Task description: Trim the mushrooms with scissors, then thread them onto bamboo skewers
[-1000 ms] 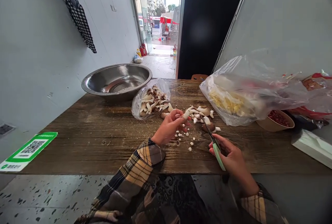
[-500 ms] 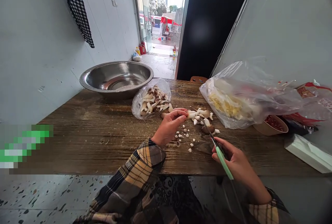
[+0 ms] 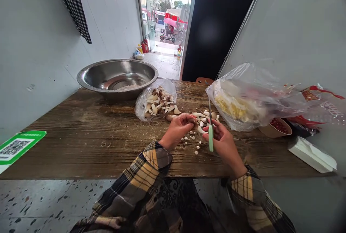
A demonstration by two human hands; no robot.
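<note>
A mushroom (image 3: 199,128) is pinched in the left hand (image 3: 177,130) above the desk (image 3: 81,135), its pale stem reaching the fingertips of the right hand (image 3: 221,141), by which a green-handled knife (image 3: 211,137) is gripped, blade pointing away. A fingertip could be nicked if the stem slipped, the hands being held so close; small white pieces (image 3: 196,152) could be scattered by a brushing wrist. A QR code (image 3: 16,148) is carried on the green-bordered card (image 3: 36,137) (its lettering cannot be read).

Dressed in long plaid sleeves (image 3: 147,166), blocked yellow, black and grey-brown, crossed by thin dark lines; below, in dark swirl-patterned cloth (image 3: 174,191).
</note>
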